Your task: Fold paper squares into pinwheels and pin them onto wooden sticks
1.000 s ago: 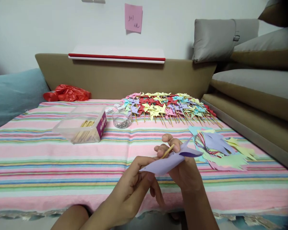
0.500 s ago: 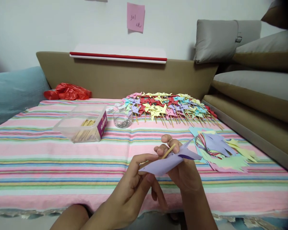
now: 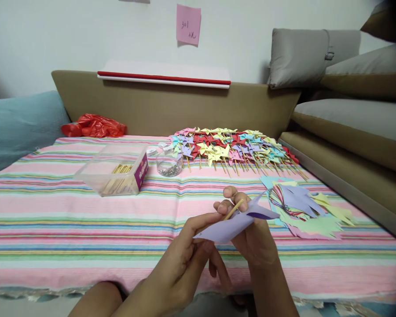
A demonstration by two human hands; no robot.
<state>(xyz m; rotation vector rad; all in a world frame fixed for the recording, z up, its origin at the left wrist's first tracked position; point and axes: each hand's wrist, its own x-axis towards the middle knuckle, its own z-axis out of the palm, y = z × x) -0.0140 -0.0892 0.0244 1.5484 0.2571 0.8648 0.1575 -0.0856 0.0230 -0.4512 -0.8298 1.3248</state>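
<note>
Both my hands are raised over the front of the striped cloth. My right hand (image 3: 251, 233) is closed round a thin wooden stick (image 3: 233, 209) and the lilac paper piece (image 3: 232, 224) folded over it. My left hand (image 3: 181, 264) pinches the left end of that lilac paper between thumb and fingers. A pile of cut coloured paper squares (image 3: 303, 207) lies just right of my hands. Farther back, several finished paper pinwheels on sticks (image 3: 231, 149) lie in rows.
A clear plastic box of wooden sticks (image 3: 115, 176) and a small clear cup of pins (image 3: 169, 165) stand at the back left on the striped cloth (image 3: 69, 220). A red plastic bag (image 3: 92, 127) lies behind them. Sofa cushions (image 3: 350, 127) rise on the right.
My left thumb and fingers have crept a little up along the paper toward the stick. The view has shifted slightly; nothing on the cloth has moved.
</note>
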